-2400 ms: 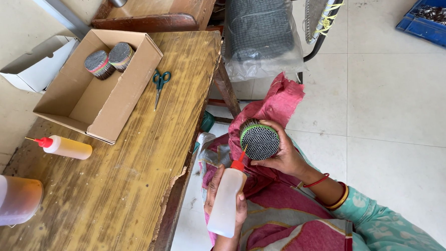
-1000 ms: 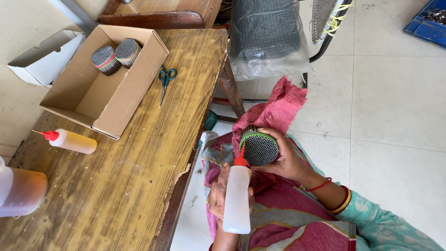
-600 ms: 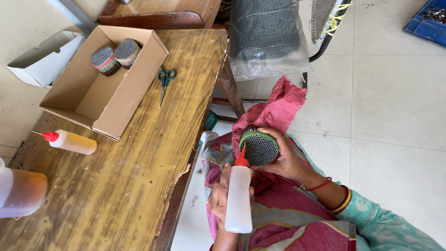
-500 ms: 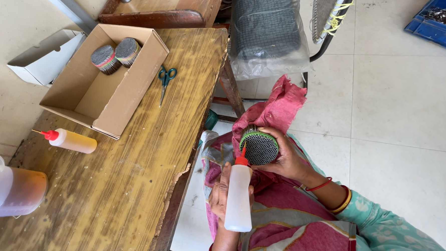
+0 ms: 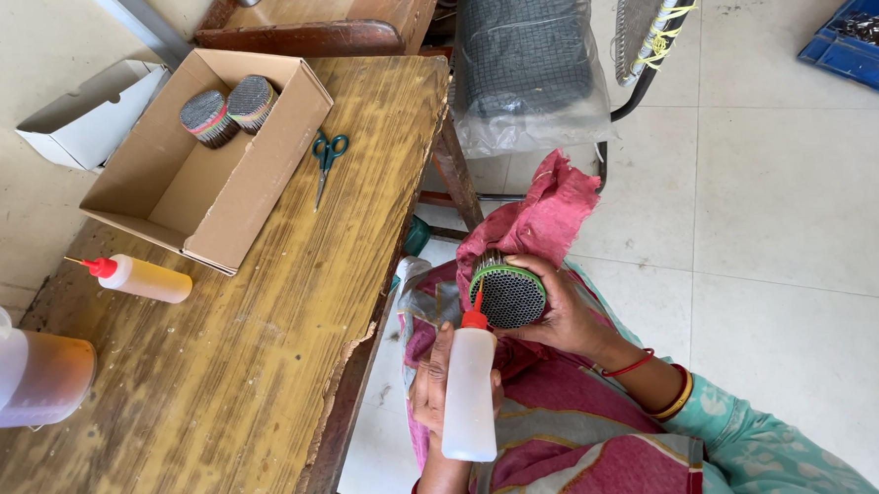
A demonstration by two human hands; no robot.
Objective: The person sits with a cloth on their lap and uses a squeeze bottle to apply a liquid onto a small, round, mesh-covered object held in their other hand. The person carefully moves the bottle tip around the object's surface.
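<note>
Squeeze bottle (image 5: 469,394), gripped upright in left hand (image 5: 428,388), nozzle touching right hand's (image 5: 561,311) clasped bundle (image 5: 508,293).

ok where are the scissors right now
In the head view the green-handled scissors lie on the wooden table, just right of the open cardboard box, away from both hands.

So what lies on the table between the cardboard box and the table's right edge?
Head view: green-handled scissors lie on bare wood between the cardboard box and the table edge.

bottle (image 5: 469,394) white, red cap | scissors (image 5: 327,163) green | cloth (image 5: 537,218) pink
</note>
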